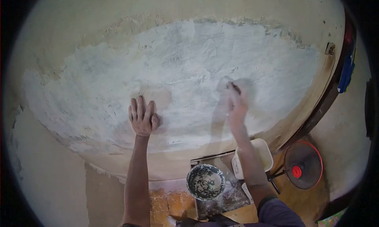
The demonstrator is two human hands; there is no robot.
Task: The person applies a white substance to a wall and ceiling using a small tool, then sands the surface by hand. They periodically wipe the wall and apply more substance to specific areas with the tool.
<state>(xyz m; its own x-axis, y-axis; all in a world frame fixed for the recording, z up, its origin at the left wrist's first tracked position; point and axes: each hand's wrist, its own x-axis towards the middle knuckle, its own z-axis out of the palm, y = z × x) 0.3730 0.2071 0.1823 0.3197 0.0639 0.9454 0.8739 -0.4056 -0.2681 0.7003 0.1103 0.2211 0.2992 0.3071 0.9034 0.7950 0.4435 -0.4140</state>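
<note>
Plaster [185, 61] spreads behind both hands on the wall [221, 3], long axis side to side, lower edge below them, wider room above. Left hand [142, 118] lies against it, fingers slightly spread, holding nothing; right hand [237, 110], blurred, curls around a small dark object [235, 88].

Here in the room, I'm counting two bare hands, one left hand [142, 118] and one right hand [237, 106], and one small dark object [235, 88]. I'm also seeing one speckled bowl [206, 182], one round fan [310, 160], one white patch [185, 61] and one pale rectangular tub [262, 150] (another pale thing [247, 192] is hiding mostly behind an arm, so I'm leaving it unnamed).
</note>
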